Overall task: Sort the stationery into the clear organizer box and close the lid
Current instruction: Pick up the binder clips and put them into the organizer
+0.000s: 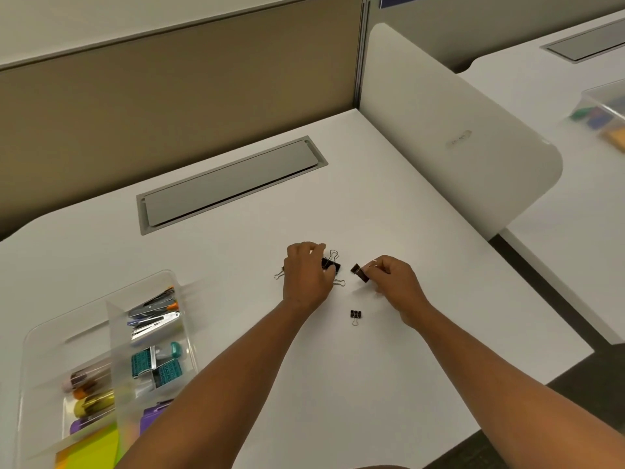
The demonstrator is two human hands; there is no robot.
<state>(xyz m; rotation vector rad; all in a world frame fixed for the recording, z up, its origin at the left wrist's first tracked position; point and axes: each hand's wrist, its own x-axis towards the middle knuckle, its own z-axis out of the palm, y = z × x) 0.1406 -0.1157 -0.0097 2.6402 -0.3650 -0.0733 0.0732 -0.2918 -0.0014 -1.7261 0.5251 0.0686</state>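
Gripping binder clips: left hand (306, 275) closed over a cluster (333, 264), right hand (392, 279) pinched one clip (359, 273); another (355, 314) lay on bench (406, 214).

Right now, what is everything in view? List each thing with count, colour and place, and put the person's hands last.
loose binder clip: one, black, alone on the desk nearer the camera than the hands
binder clips by the left hand: several, black with wire handles, exact count hidden by the hand
held binder clip: one, black, pinched in the right hand
clear organizer box: one, transparent, open, near left of the desk, part filled with stationery
desk: one, white
cable hatch: one, grey, set in the desk, far side
divider panel: one, white, right edge of the desk
second clear box: one, blurred, on the neighbouring desk
left hand: over the clip cluster
right hand: holding one clip
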